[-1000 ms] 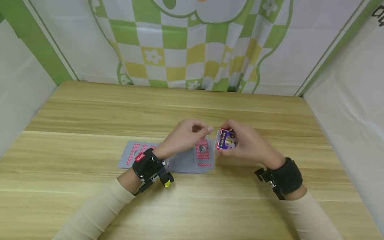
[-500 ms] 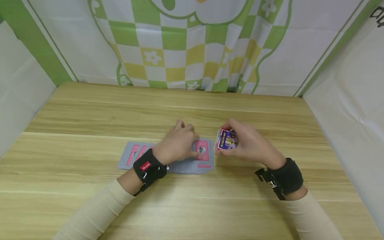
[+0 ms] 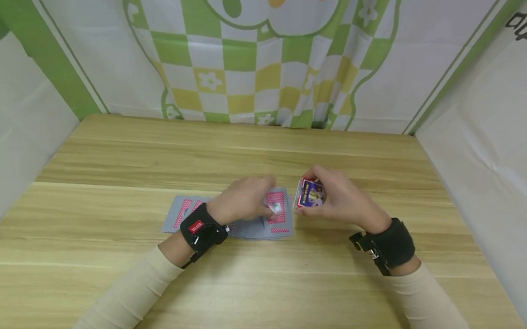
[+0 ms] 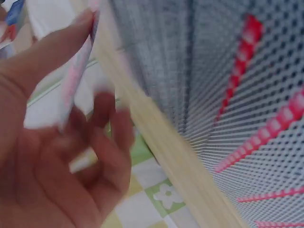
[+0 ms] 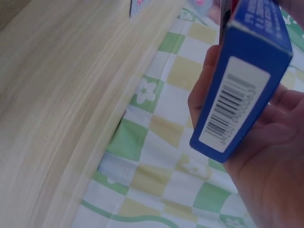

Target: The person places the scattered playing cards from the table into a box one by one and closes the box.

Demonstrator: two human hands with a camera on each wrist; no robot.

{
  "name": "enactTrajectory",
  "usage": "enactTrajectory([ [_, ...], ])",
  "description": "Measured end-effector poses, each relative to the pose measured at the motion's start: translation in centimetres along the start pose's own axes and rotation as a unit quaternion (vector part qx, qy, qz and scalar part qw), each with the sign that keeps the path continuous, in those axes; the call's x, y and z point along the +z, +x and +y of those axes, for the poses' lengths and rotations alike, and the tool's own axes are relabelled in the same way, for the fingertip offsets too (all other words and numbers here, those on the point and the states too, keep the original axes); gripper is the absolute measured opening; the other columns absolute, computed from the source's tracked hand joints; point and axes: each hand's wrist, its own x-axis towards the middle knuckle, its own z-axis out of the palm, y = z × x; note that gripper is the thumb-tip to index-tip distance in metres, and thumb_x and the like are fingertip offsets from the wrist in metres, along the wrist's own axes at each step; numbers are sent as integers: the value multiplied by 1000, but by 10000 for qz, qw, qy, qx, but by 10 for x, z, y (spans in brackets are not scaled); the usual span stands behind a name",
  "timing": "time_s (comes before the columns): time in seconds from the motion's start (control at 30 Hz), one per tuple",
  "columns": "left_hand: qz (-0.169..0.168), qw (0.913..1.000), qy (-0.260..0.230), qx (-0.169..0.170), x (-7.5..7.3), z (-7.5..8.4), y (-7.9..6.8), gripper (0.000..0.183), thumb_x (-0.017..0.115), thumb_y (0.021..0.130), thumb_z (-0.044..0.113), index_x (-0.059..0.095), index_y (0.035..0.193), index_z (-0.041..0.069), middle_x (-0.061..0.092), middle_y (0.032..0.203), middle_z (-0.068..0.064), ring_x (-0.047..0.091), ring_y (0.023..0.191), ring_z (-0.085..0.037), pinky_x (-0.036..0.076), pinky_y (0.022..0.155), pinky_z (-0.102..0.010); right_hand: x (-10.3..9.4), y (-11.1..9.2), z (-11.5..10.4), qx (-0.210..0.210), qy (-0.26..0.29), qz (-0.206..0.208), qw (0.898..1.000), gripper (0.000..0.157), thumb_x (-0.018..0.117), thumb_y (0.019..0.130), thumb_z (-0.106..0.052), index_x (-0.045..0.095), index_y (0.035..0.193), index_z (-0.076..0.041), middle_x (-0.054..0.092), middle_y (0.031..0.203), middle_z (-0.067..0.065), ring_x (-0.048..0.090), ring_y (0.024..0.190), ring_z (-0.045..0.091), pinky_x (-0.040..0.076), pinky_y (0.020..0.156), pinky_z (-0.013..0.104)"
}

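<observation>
Overlapping patterned cards (image 3: 254,229) lie on the wooden table (image 3: 270,288) beneath the left hand (image 3: 244,199), which pinches, so far as the blur allows, a single card (image 4: 75,78). Just beside them, the right hand (image 3: 343,197) grips a blue box (image 5: 236,102); a checkered curtain (image 3: 241,81) hangs beyond.

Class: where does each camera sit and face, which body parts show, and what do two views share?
Head: on the head, facing forward and down at the table; left hand, right hand and forearms show.
Left wrist: worn there, facing the pinched card; left hand shows.
Right wrist: worn there, facing the box; mainly right hand shows.
Shared by head and right wrist: box, checked cloth.
</observation>
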Motion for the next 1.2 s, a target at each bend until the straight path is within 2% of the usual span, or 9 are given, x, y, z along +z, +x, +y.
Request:
enactTrajectory([
  [0.13, -535, 9949, -622, 586, -7, -2, 1, 36, 73, 83, 25, 57, 111, 7, 58, 87, 1, 52, 74, -10, 48, 64, -29, 0, -1, 1, 2, 28, 2, 10000, 54, 85, 66, -32, 52, 104, -12, 60, 84, -3, 56, 69, 9, 52, 54, 30],
  [0.2, -516, 9905, -1095, 655, -12, -3, 1, 23, 69, 87, 22, 60, 102, 8, 58, 82, 0, 51, 69, -9, 46, 60, -28, 0, -1, 1, 2, 45, 17, 10000, 54, 85, 66, -32, 52, 104, -12, 60, 84, -3, 56, 69, 9, 52, 54, 30],
  [0.3, -159, 9778, -2072, 269, -22, -6, 1, 13, 65, 90, 20, 58, 96, 11, 61, 77, -1, 55, 63, -10, 46, 53, -27, -1, -1, 0, 31, 29, 16, 10000, 55, 84, 66, -34, 51, 105, -13, 60, 85, -3, 56, 70, 9, 52, 55, 29],
  [0.43, 387, 9477, -3149, -342, -33, -8, -1, 20, 65, 90, 22, 55, 104, 12, 65, 80, -6, 61, 71, -22, 44, 57, -31, -2, 0, -1, 42, 57, -25, 10000, 55, 85, 66, -33, 51, 105, -13, 60, 86, -3, 57, 71, 9, 53, 55, 29],
  [0.53, 484, 9250, -3723, -578, -39, -8, -2, 20, 66, 89, 24, 57, 104, 14, 66, 80, -7, 61, 77, -29, 42, 62, -34, -2, 0, -1, 14, 139, -45, 9999, 54, 85, 66, -29, 52, 104, -13, 61, 86, -2, 57, 70, 9, 53, 54, 29],
  [0.6, 485, 9163, -3926, -630, -41, -7, -3, 19, 67, 88, 25, 58, 102, 14, 66, 81, -7, 61, 79, -31, 42, 64, -35, -1, 0, -1, -6, 160, -31, 9999, 53, 86, 65, -28, 52, 103, -12, 61, 85, -2, 57, 70, 9, 53, 54, 29],
  [0.8, 528, 9145, -3937, -764, -36, -2, -2, 19, 70, 85, 24, 60, 98, 14, 67, 79, -7, 62, 73, -28, 42, 59, -32, 0, 1, -1, -95, 100, 13, 9999, 54, 86, 65, -30, 53, 103, -12, 61, 85, -3, 57, 69, 8, 52, 54, 29],
  [1.07, 674, 9078, -4037, -912, -18, 9, 1, 20, 67, 87, 23, 58, 102, 15, 64, 78, -5, 58, 70, -21, 42, 59, -32, 3, 1, -1, -165, 55, 54, 9998, 53, 83, 67, -35, 52, 103, -11, 61, 84, -3, 56, 67, 7, 52, 51, 27],
  [1.2, 813, 9053, -4056, -965, -14, 11, 1, 20, 66, 88, 26, 58, 104, 16, 63, 79, -5, 59, 73, -25, 43, 60, -34, 3, 1, 0, -150, 38, 61, 9999, 53, 83, 68, -34, 51, 104, -11, 61, 83, -3, 56, 66, 7, 52, 50, 26],
])
